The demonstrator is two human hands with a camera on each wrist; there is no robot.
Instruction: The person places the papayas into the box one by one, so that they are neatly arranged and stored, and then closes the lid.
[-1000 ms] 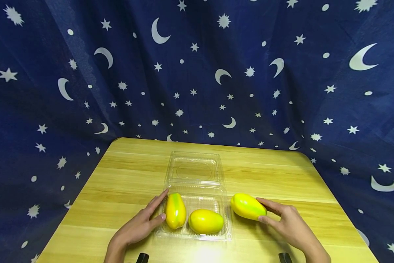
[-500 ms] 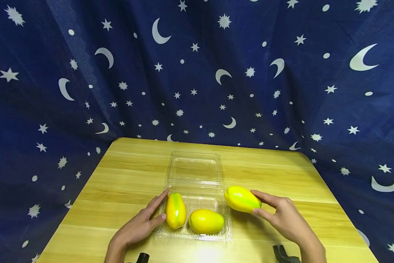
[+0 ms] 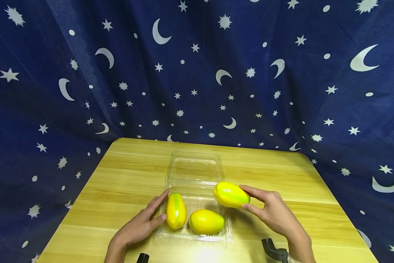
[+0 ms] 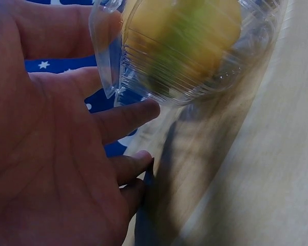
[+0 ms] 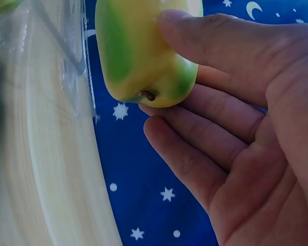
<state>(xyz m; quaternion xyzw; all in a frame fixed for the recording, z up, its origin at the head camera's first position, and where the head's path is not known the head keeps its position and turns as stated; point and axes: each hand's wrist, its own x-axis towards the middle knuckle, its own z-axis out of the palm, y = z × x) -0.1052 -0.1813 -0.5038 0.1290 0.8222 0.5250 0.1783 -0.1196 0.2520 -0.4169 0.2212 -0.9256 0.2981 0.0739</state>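
My right hand (image 3: 276, 210) pinches the stem end of a yellow-green papaya (image 3: 231, 195) between thumb and fingers. That papaya is held over the right rim of a clear plastic clamshell box (image 3: 197, 235). Inside the box's base lie two more papayas: one upright on the left (image 3: 175, 211), one lengthwise on the right (image 3: 206, 221). At the box's left edge rests my left hand (image 3: 137, 223), fingers extended, thumb and index fingertips at the rim. The left wrist view shows a papaya (image 4: 190, 41) through the ribbed plastic wall. A brown stem stub shows on the held papaya (image 5: 138, 61).
The box's lid (image 3: 194, 168) lies folded back, away from me. Under everything is a light wood table (image 3: 124, 182). A dark blue curtain (image 3: 197, 73) with stars and moons hangs behind and beside it. Black camera mounts (image 3: 274, 250) show near both wrists.
My right hand has raised the papaya and carried it left, from beside the box to over its right edge. My left hand and the two papayas in the box have stayed put.
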